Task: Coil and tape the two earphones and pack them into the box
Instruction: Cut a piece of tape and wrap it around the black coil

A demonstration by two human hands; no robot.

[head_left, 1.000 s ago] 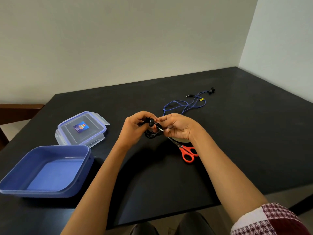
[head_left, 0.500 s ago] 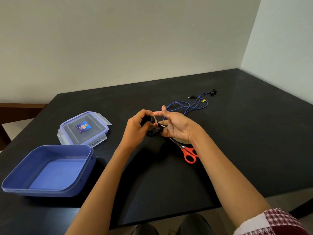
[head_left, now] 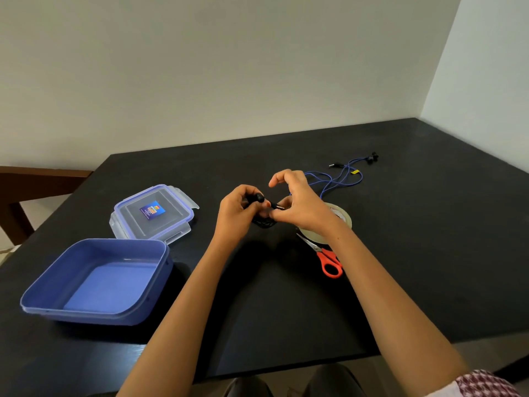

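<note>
My left hand [head_left: 236, 212] grips a coiled black earphone [head_left: 262, 222] above the table's middle, an earbud poking out at the thumb. My right hand [head_left: 297, 206] pinches the same earphone's jack end between thumb and lower fingers, with the index finger raised. A blue earphone [head_left: 340, 179] lies loose and uncoiled on the table behind my right hand. The open blue box [head_left: 97, 282] stands at the near left, with nothing in it. Its clear lid [head_left: 153, 213] lies flat just behind it.
A roll of clear tape [head_left: 342, 220] sits under my right wrist, partly hidden. Orange-handled scissors [head_left: 329, 260] lie just in front of the roll. The black table [head_left: 429, 253] ends at walls behind and to the right; a wooden chair [head_left: 34, 184] stands far left.
My right hand closed on the jack, spread its fingers briefly, and now pinches the jack again with the index finger lifted. The left hand kept hold of the black coil.
</note>
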